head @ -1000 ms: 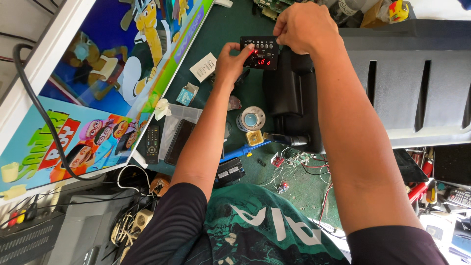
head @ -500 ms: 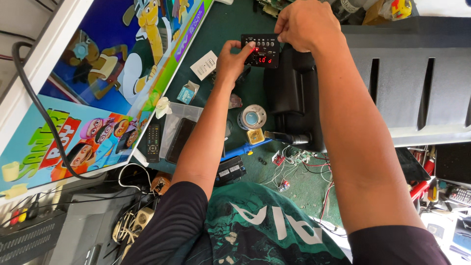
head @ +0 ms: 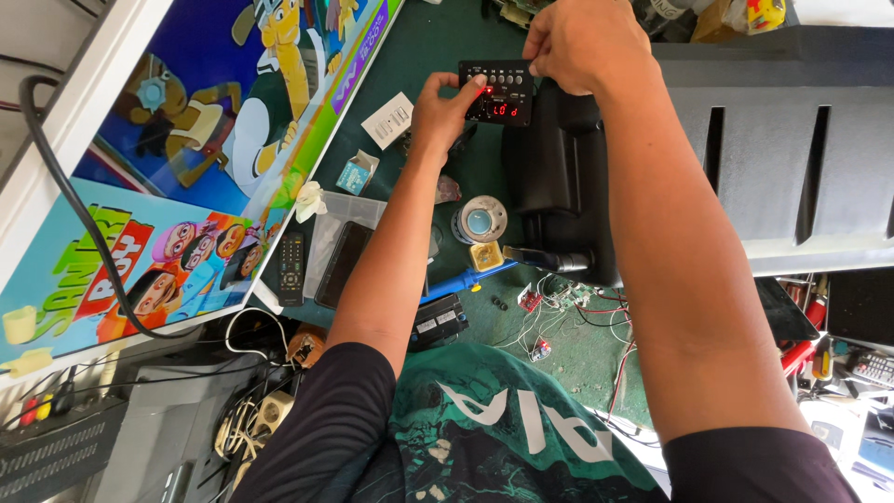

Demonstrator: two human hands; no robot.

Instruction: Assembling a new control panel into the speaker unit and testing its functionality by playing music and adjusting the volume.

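Gripping a small black rectangular control panel with a lit red digit display in the upper middle of the frame, both bare hands work close together over a dark green bench top. The left hand sits at the panel's left edge, its fingers curled around that edge and one fingertip pressed onto the panel face just beside the display. The right hand comes in from above, fingers pinching the panel's upper right corner. The panel rests against the top of a black plastic speaker housing, which lies beside a large grey moulded case with slots on the right.

Below the left forearm lie a round spool of solder wire, a blue-handled tool, a black remote control and a dark flat phone. Loose red and white wires with small circuit boards sprawl at lower centre. A bright cartoon picture on a flat screen fills the upper left.
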